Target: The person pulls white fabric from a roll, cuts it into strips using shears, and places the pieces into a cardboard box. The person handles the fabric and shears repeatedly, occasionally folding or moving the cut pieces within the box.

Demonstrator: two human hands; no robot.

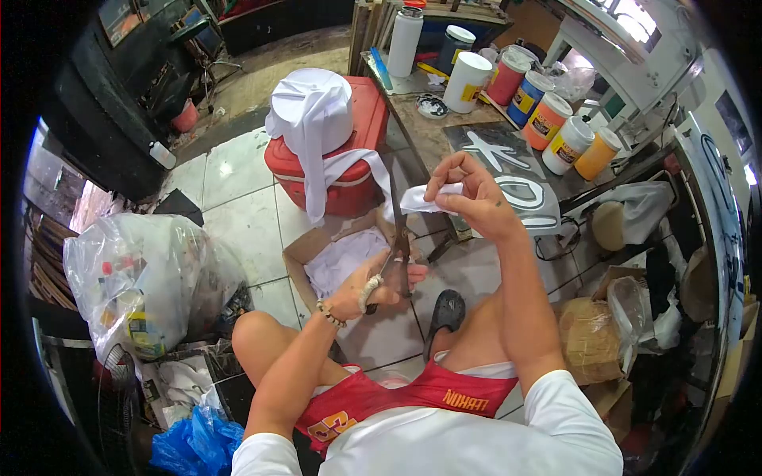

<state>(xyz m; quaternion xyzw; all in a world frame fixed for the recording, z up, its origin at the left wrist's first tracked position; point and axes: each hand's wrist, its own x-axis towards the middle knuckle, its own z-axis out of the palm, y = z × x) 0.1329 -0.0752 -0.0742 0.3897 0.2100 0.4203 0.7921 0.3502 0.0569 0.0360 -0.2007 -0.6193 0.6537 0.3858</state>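
My left hand is closed round the handles of a pair of large scissors, one handle wrapped in pale cord. The blades point up and away from me, against a white fabric strip. Higher and to the right, my right hand pinches the free end of the fabric. From there the strip runs past the blades and back to a white fabric roll on the red cooler. Below the blades, a cardboard box holds white cloth pieces.
On the right, a workbench carries several paint jars and a dark stencil sheet. A clear plastic bag of bottles stands at left, above a blue bag. A taped cardboard carton sits by my right leg.
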